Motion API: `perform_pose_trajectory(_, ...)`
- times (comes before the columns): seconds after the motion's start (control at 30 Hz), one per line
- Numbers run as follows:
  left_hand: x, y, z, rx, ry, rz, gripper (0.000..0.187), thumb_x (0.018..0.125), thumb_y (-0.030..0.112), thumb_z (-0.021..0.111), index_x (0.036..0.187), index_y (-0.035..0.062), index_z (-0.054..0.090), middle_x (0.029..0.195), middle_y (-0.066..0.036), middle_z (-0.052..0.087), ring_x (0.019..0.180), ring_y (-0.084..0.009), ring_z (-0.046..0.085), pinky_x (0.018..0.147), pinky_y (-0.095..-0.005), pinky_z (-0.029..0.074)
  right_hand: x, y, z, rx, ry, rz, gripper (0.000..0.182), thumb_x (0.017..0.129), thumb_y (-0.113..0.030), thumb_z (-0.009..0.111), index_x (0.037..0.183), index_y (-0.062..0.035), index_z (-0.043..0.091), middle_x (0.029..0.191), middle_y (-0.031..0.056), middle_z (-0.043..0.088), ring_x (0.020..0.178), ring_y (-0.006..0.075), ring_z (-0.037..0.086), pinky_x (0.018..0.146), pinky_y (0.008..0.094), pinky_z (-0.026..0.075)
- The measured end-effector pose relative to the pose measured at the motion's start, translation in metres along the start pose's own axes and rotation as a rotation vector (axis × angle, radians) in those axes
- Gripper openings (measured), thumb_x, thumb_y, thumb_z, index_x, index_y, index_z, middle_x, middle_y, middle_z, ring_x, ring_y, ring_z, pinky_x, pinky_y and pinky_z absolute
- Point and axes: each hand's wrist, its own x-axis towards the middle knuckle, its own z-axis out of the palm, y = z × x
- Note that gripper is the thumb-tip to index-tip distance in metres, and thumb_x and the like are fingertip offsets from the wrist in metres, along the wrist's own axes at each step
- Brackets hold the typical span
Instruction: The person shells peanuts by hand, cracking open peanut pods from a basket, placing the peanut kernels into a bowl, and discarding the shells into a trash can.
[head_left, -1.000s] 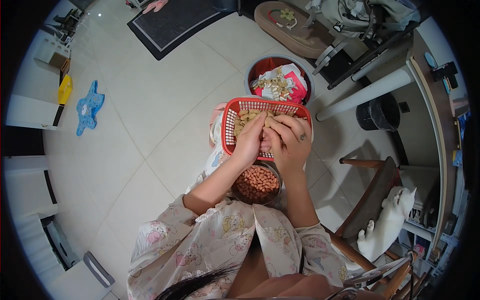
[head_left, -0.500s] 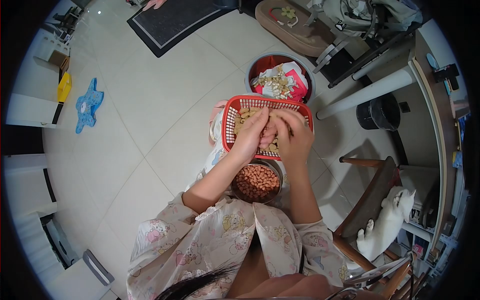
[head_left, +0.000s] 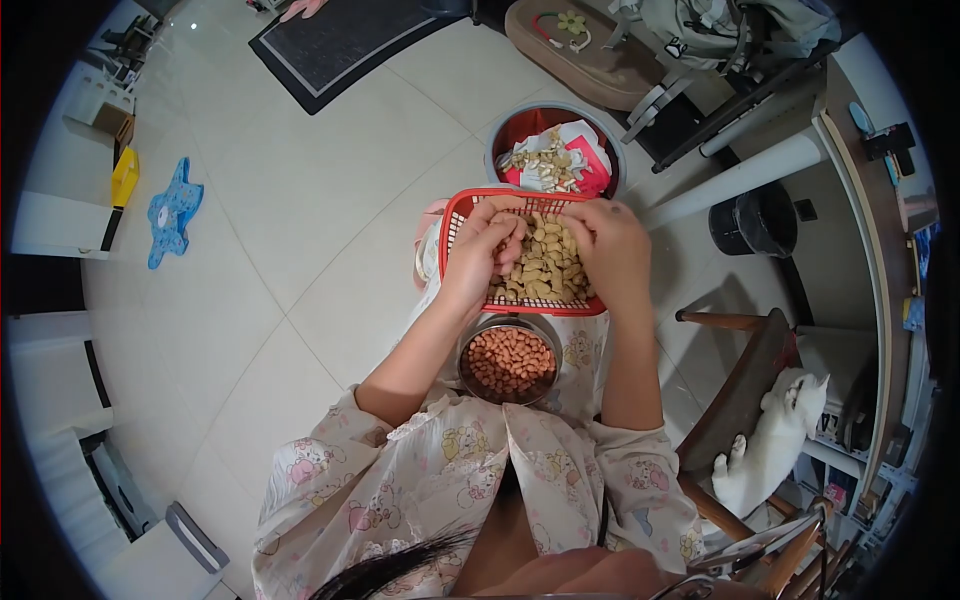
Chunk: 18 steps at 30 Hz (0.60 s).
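A red plastic basket (head_left: 472,197) of unshelled peanuts (head_left: 545,262) rests over my lap. Over its left side is my left hand (head_left: 484,250), fingers curled inward; what they hold, if anything, is hidden. My right hand (head_left: 612,245) is at the basket's right side, its thumb and fingers brought together above the peanuts. Whatever is in that pinch is too small to make out. Closer to my body, a round metal bowl (head_left: 464,372) sits on my lap, holding reddish shelled peanuts (head_left: 510,360).
Beyond the basket stands a grey bin (head_left: 618,150) with peanut shells (head_left: 548,163) on white and pink wrapping. To the right are a wooden chair (head_left: 738,375) with a white cat (head_left: 765,450), a black bin (head_left: 752,225) and a desk (head_left: 845,190). A blue toy (head_left: 175,212) lies on the floor.
My hands were together over the middle of the basket and are now apart, the left moved slightly left and the right to the right. More of the unshelled peanuts shows between them.
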Motion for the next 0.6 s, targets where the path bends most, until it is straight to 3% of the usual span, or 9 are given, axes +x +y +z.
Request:
perform_pose_trajectory(0.07, 0.002, -0.002, 0.001, -0.008, -0.033, -0.021, 0.02, 0.092, 0.011, 0.043, 0.11, 0.0048, 0.05, 0.078, 0.001, 0.049, 0.055, -0.0042, 0.039, 0.046, -0.0176, 0.029, -0.005, 0.004, 0.01, -0.107, 0.03, -0.205, 0.008, 0.073, -0.012, 0.065, 0.079, -0.0063, 0.066, 0.083, 0.0075, 0.062, 0.081, 0.0259, 0.058, 0.074, 0.0394, 0.045)
perform_pose_trajectory(0.17, 0.001, -0.003, 0.002, 0.011, -0.008, -0.013, 0.017, 0.092, 0.012, 0.044, 0.105, 0.0043, 0.052, 0.077, 0.001, 0.048, 0.056, -0.0041, 0.039, 0.048, -0.0178, 0.031, -0.005, 0.003, 0.017, -0.238, 0.036, -0.318, 0.016, 0.069, -0.012, 0.069, 0.084, -0.0076, 0.067, 0.081, 0.0043, 0.06, 0.083, 0.0247, 0.056, 0.073, 0.0381, 0.045)
perform_pose_trajectory(0.4, -0.002, 0.0, 0.0, 0.085, -0.006, -0.016, 0.012, 0.093, 0.015, 0.047, 0.1, 0.0075, 0.053, 0.069, 0.006, 0.04, 0.055, -0.0026, 0.034, 0.047, -0.0179, 0.026, -0.009, 0.005, 0.036, -0.375, 0.007, -0.269, 0.016, 0.067, -0.01, 0.069, 0.082, -0.007, 0.062, 0.082, 0.006, 0.06, 0.085, 0.0252, 0.056, 0.075, 0.0379, 0.043)
perform_pose_trajectory(0.47, -0.001, -0.002, -0.001, 0.104, -0.018, -0.028, 0.011, 0.093, 0.016, 0.048, 0.099, 0.0087, 0.053, 0.066, 0.007, 0.039, 0.054, -0.0021, 0.033, 0.046, -0.0176, 0.024, -0.011, 0.003, 0.037, -0.341, 0.105, -0.31, 0.01, 0.073, -0.01, 0.054, 0.078, -0.0035, 0.059, 0.075, 0.009, 0.06, 0.079, 0.0251, 0.056, 0.071, 0.0361, 0.043)
perform_pose_trajectory(0.6, 0.004, -0.007, -0.002, 0.164, -0.084, -0.037, 0.011, 0.093, 0.016, 0.052, 0.095, 0.0066, 0.055, 0.065, 0.007, 0.043, 0.052, -0.0014, 0.037, 0.046, -0.017, 0.027, -0.012, 0.004, 0.032, -0.312, 0.078, -0.309, 0.01, 0.074, -0.009, 0.055, 0.081, -0.0032, 0.059, 0.075, 0.0097, 0.06, 0.08, 0.0253, 0.057, 0.07, 0.0364, 0.043)
